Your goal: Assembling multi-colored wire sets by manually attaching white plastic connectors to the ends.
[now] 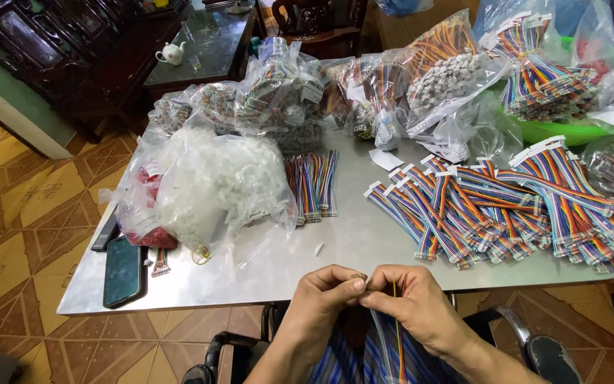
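Note:
My left hand (327, 290) and my right hand (410, 302) meet just below the near edge of the metal table (264, 274), fingertips pinched together on the end of a multicoloured ribbon cable (397, 334). Its orange and striped wires hang down from my fingers over my lap. A small white connector piece (319, 249) lies loose on the tabletop just beyond my hands.
A spread of rainbow ribbon cables with white connectors (492, 203) covers the right side. A clear bag of white plastic connectors (211, 185) sits left, a dark phone (123, 270) at the near left corner. More bagged cables (278, 92) pile at the back. A short cable bundle (313, 185) lies mid-table.

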